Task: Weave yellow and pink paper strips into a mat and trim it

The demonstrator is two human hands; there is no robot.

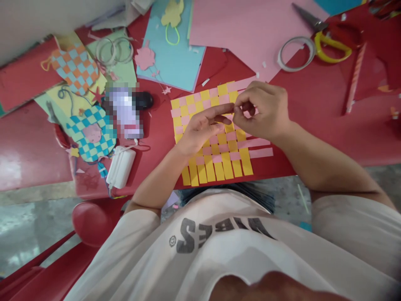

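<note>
A woven mat of yellow and pink paper strips [216, 159] lies on the red table, with loose yellow ends toward me and loose pink ends to the right. Over its middle I hold my left hand [203, 127], fingers stretched out and thumb apart. My right hand [261, 110] is above the mat's right side, its thumb and index finger pinched together at the tip of my left index finger. Whatever is in that pinch is too small to make out. Both hands hide part of the weave.
Behind the mat lie pink paper [232, 25], a blue sheet [175, 62], a tape roll [296, 54] and yellow-handled scissors [332, 50]. To the left are a blurred phone [127, 110], a white power bank [120, 167] and a blue-green woven piece [90, 142].
</note>
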